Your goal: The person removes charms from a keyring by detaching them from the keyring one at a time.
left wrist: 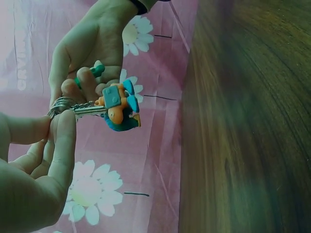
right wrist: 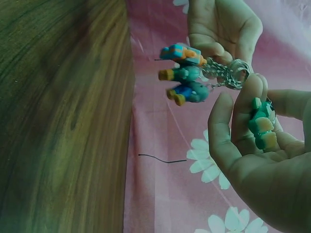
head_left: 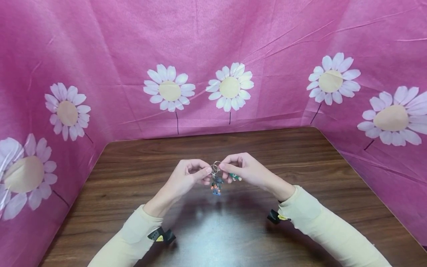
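Above the table, my two hands meet at a small bunch of metal key rings [head_left: 216, 165]. My left hand [head_left: 186, 176] pinches the rings between thumb and fingertips. From them, short chains hang with several small figurine charms [head_left: 216, 189]; one is orange and blue [left wrist: 112, 97], others are green or blue with yellow feet [right wrist: 182, 74]. My right hand [head_left: 245, 168] pinches a ring from the other side, its fingertips right against the left hand's. A green and yellow figurine [right wrist: 263, 128] lies against the right hand's fingers, apart from the other figurines.
A brown wood-grain table [head_left: 143, 207] lies under both hands. Pink cloth [head_left: 267, 29] printed with white daisies rises along its back and sides. Dark straps with small devices [head_left: 161, 235] sit at the cream sleeves [head_left: 320, 218].
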`<control>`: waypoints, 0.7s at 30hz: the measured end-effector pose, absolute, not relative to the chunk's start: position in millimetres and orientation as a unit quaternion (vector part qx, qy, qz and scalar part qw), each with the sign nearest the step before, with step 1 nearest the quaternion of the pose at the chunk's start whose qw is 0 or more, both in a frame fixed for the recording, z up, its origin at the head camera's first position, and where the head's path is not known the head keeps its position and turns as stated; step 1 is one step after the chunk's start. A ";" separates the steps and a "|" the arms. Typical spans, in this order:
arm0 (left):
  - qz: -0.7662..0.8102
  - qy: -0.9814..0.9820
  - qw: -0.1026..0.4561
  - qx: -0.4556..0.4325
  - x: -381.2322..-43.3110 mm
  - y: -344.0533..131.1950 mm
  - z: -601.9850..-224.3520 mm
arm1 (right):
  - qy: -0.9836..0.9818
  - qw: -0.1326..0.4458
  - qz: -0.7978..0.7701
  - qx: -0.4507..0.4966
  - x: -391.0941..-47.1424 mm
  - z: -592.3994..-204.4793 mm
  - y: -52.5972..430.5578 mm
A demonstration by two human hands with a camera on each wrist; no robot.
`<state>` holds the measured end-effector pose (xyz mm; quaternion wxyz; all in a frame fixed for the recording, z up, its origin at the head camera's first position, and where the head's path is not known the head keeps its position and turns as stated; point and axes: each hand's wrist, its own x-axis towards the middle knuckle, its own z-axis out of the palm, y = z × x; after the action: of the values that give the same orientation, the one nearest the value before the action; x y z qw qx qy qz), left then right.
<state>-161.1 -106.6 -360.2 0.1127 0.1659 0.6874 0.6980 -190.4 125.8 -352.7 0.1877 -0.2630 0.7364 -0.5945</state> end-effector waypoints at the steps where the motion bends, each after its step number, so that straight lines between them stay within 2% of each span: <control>1: 0.699 0.687 0.110 0.164 -161.2 -106.5 -359.9 | 0.738 0.189 -0.592 -0.264 -189.8 -353.5 125.7; 10: 0.689 0.696 0.128 0.159 -163.0 -106.9 -360.1 | 0.744 0.186 -0.585 -0.265 -190.4 -357.0 126.7; 14: 0.657 0.716 0.148 0.183 -164.0 -110.7 -358.4 | 0.743 0.190 -0.580 -0.274 -190.6 -356.1 127.9; 21: 0.601 0.751 0.133 0.239 -165.8 -115.7 -360.4 | 0.740 0.199 -0.577 -0.282 -190.7 -357.5 128.3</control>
<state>-165.8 -115.7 -360.4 0.1327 0.2393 0.7507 0.6013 -190.7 128.3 -357.5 0.1989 -0.2821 0.7402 -0.5770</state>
